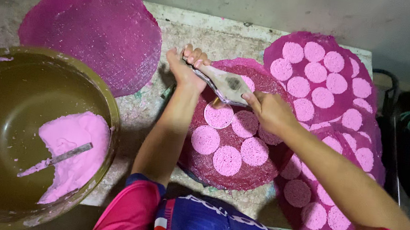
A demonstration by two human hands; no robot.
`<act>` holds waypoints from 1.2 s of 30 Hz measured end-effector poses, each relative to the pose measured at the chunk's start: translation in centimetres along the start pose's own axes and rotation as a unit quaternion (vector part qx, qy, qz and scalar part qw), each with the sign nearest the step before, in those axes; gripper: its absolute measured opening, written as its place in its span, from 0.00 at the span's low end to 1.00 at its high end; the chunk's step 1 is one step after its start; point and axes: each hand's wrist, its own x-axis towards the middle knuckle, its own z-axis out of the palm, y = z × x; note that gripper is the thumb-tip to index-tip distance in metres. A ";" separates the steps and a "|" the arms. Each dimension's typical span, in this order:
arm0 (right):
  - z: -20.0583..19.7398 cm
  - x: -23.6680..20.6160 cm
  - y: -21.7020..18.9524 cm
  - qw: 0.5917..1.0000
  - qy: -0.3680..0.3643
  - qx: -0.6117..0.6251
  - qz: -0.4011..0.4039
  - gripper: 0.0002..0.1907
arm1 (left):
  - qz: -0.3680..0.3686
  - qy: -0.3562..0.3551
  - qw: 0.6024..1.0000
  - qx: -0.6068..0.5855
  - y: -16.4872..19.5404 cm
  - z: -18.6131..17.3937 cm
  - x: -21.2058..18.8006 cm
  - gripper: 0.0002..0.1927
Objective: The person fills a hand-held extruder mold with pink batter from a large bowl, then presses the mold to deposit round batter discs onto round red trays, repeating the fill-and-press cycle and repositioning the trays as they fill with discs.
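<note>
Both hands gripped flat grey-white scraper tool point(226, 84) over round magenta mesh mat point(259, 174): left hand point(185, 70) closed on 9 o'clock end, right hand point(268, 111) on 3 o'clock end. Pink batter discs point(226, 160) beneath judged soft, wet, fragile; tool thin, light, probably slippery, best held by ends

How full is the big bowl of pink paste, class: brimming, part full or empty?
Part full. The bowl shows mostly bare wall, with one mound of pink paste on its right side and a spoon lying in it.
</note>
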 end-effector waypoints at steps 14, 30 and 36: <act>4.7 -1.3 5.8 0.968 0.136 0.192 -0.083 0.35 | -0.047 -0.072 0.648 0.757 -0.4 -8.2 -9.3 0.31; 15.3 -10.6 14.1 0.810 0.289 0.507 -0.050 0.38 | 0.200 -0.168 0.284 0.923 -2.1 -10.0 -14.0 0.26; 15.6 -14.4 16.0 0.801 0.324 0.503 -0.027 0.39 | 0.234 -0.143 0.306 0.912 -2.2 -10.3 -14.5 0.28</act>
